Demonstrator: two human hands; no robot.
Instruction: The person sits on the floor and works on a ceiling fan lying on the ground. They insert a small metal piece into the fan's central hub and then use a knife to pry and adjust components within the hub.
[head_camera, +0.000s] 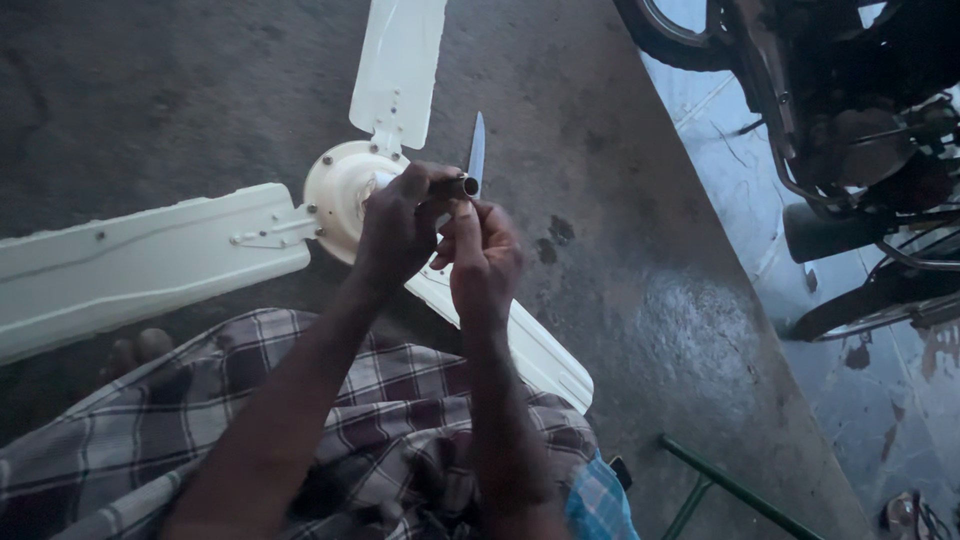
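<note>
While a cream-white metal ceiling fan with three long blades (150, 260) lies flat on the dark concrete floor (620, 300), the left hand (395, 235) grips a short dark metal tube (455, 187) above the fan's round hub. Just beside it, the right hand (482, 258) pinches the tube's open end. Farther right stands a dark motorcycle (850, 130).

Both hands on short dark tube (452, 187), white ceiling fan (345, 190) below
</note>
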